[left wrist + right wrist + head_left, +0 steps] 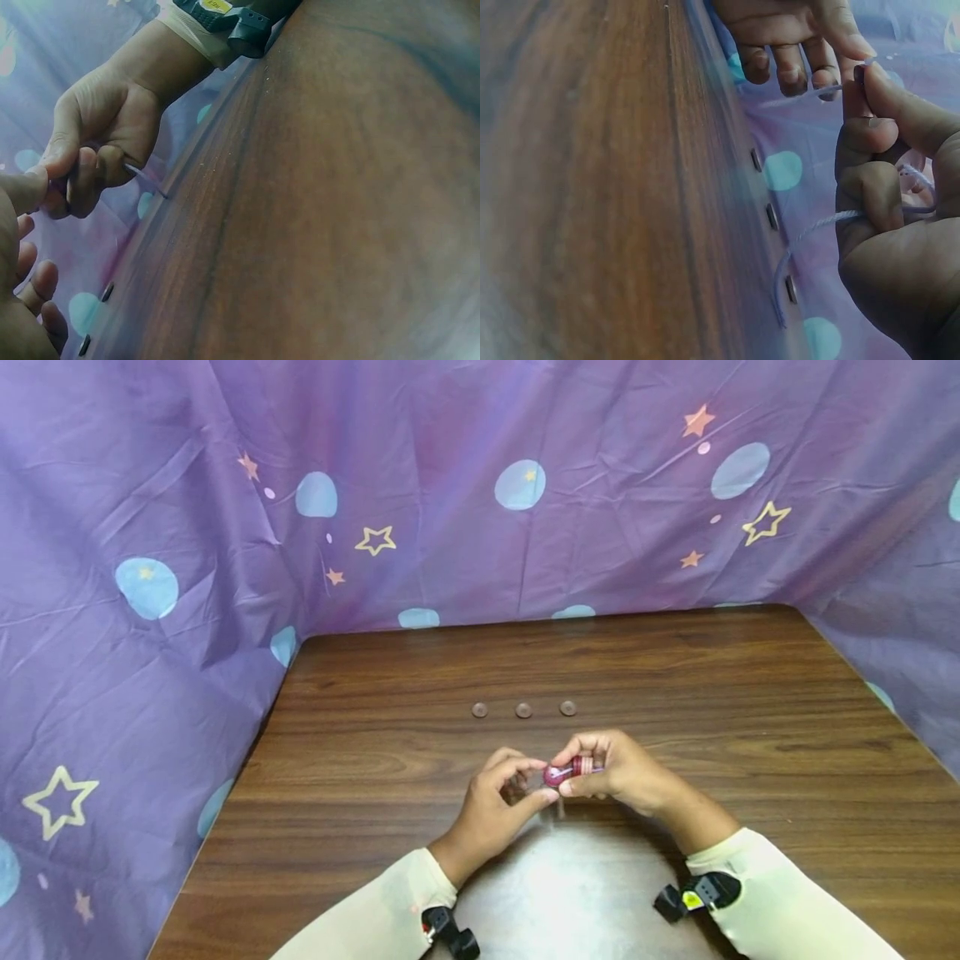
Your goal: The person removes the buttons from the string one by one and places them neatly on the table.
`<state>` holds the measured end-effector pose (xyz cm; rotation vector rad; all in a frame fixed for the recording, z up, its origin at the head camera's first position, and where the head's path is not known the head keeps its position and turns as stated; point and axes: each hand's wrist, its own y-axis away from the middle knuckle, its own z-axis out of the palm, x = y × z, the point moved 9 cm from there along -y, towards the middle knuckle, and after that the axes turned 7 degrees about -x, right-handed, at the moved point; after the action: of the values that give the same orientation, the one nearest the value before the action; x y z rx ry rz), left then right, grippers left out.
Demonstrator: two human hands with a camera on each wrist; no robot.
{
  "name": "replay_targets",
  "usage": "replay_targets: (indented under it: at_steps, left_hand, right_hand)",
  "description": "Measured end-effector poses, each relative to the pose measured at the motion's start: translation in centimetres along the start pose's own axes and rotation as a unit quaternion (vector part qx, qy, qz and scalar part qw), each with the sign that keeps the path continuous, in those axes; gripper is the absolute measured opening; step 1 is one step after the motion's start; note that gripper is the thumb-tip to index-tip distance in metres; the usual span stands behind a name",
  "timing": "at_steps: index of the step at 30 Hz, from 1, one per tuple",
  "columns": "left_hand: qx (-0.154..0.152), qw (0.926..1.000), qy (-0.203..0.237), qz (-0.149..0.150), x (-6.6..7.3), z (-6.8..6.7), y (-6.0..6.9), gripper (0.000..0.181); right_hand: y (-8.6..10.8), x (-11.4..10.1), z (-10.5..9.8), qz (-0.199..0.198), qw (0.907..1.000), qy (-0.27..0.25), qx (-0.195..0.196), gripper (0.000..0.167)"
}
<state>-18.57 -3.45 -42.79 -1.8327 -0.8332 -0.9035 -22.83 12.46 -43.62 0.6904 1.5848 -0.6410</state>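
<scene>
Left hand (491, 802), fingers angled inward, pinches dark red round button (553, 780) between thumb and forefinger; right hand (626, 777) pinches its other side, lower fingers curled round pale purple twisted string (819, 224) (loose end dangling). Pink-and-red striped disc stack (582, 766) inside right hand's grasp. 3 brown round buttons (523, 711) beyond both hands on brown wood-grain table (360, 710); purple star-print cloth (435, 460) behind.

Clad in pale cream sleeves (787, 893), long, lightly creased, ending at the wrists. Fitted on the left with a blocky black camera (450, 932), flecked red; on the right, with a second black camera (671, 903), bearing a yellow label (217, 6) with small dark print.
</scene>
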Motion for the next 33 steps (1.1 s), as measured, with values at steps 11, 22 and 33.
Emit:
replay_targets:
  at_steps: [11, 22, 33]
  left_hand:
    - [0.005, 1.0000, 0.004, 0.001, -0.10, -0.08, 0.14, 0.027]
    - [0.008, 0.9998, -0.016, 0.013, 0.08, 0.00, 0.07, 0.021]
    - [0.033, 0.9991, -0.027, 0.001, 0.17, -0.49, 0.00, 0.025]
  right_hand:
    - [-0.10, -0.06, 0.23, -0.018, 0.9997, 0.003, -0.014, 0.031]
    - [-0.04, 0.12, 0.17, -0.003, 0.9998, 0.009, -0.016, 0.033]
    - [0.14, -0.17, -0.48, 0.013, 0.9991, 0.038, 0.015, 0.022]
